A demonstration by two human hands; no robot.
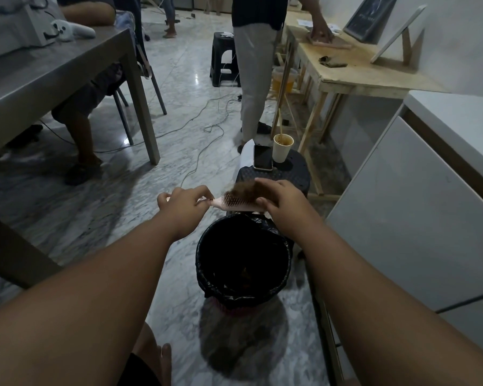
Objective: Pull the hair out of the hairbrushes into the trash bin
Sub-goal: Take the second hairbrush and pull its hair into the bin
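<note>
In the middle of the frame, the left hand (183,203) pinched the handle of the pink hairbrush (229,205), just above the trash bin (204,263). The right hand (280,200) curled its fingers round the brown hair clump (241,190) on the bristles. The hair was not pulled off yet, so I think most of the job was left.

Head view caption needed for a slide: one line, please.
Left hand holds a pink hairbrush above the trash bin; right hand grips its hair clump.
</note>
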